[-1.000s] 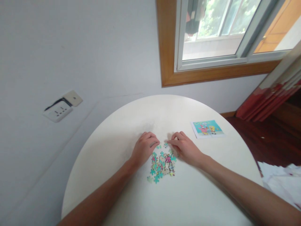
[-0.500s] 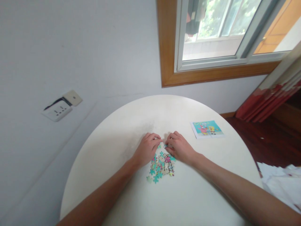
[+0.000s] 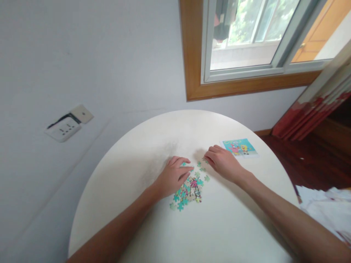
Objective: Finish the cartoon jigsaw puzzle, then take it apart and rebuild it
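Observation:
A heap of small jigsaw puzzle pieces [image 3: 189, 191], mostly teal, cream and pink, lies on the white round table [image 3: 208, 226]. My left hand [image 3: 172, 177] rests over the heap's upper left edge, its fingers spread apart with nothing visible between them. A few pale green puzzle pieces [image 3: 199, 164] lie scattered loosely above the heap, between the two hands. To the right, my right hand [image 3: 225, 162] has its fingers curled together, fingertips low at a small green piece [image 3: 205, 160]. Whether anything is pinched in them is hidden.
Behind my right hand lies a picture card [image 3: 242, 146] with cartoon figures on teal. The wall [image 3: 123, 65] with a power socket [image 3: 64, 128] borders the table's far left. A wood-framed window [image 3: 246, 87] and a red-and-cream curtain [image 3: 298, 120] stand beyond.
My right hand has moved right and away from the heap, towards the card. My left hand's fingers have spread from a pinch. Loose green pieces now show between the hands.

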Tool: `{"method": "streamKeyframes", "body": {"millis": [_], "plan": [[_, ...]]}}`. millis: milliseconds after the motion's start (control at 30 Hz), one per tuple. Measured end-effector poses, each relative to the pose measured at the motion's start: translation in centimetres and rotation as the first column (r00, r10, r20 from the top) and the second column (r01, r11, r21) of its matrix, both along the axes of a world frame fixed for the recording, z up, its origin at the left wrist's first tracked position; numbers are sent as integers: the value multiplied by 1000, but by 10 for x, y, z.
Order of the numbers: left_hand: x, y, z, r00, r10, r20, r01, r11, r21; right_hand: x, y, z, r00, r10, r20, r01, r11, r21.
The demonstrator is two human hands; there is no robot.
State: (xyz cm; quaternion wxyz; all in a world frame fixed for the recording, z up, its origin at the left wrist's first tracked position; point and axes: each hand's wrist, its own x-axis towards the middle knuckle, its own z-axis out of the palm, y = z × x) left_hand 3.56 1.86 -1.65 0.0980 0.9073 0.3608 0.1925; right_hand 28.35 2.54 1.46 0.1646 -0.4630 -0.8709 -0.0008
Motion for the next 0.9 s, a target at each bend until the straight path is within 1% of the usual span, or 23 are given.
{"method": "streamKeyframes", "body": {"millis": [100, 200, 267, 367, 467, 533, 600, 633, 700, 767, 800, 900], "plan": [[-1, 0, 0, 999, 16, -33, -16, 1000, -3, 9, -7, 4, 990, -8, 140, 19, 997, -76], [-2, 1, 0, 999, 35, -15, -34, 999, 7, 7, -14, 4, 967, 5, 254, 26, 992, -121], [-3, 2, 1, 999, 39, 6, -39, 999, 12, 3, -19, 3, 958, 34, 286, 10, 989, -151], [-7, 2, 5, 998, 47, 31, -47, 999, 3, 1, -24, 1, 955, 71, 288, -7, 977, -215], [-11, 1, 13, 998, 50, 29, -48, 998, -39, 2, -25, 1, 970, 58, 238, 6, 966, -260], [-14, 0, 20, 999, 41, 8, -40, 995, -93, 1, -25, 1, 987, 50, 151, -8, 965, -263], [-16, -3, 26, 999, 21, -28, -25, 987, -156, -2, -26, 1, 996, 83, 21, -75, 964, -257], [-17, -4, 28, 999, 5, -50, -14, 983, -184, -5, -27, 0, 991, 121, -49, -130, 958, -254], [-17, -6, 28, 994, -47, -97, 24, 973, -228, -11, -30, -2, 963, 221, -157, -256, 932, -258], [-17, -8, 26, 989, -82, -125, 49, 968, -246, -18, -32, -6, 934, 296, -201, -343, 898, -275], [-16, -8, 24, 987, -91, -129, 57, 967, -248, -20, -33, -8, 929, 310, -202, -359, 888, -288], [-14, -7, 19, 989, -91, -118, 61, 970, -237, -25, -34, -14, 935, 297, -194, -346, 885, -311]]}}
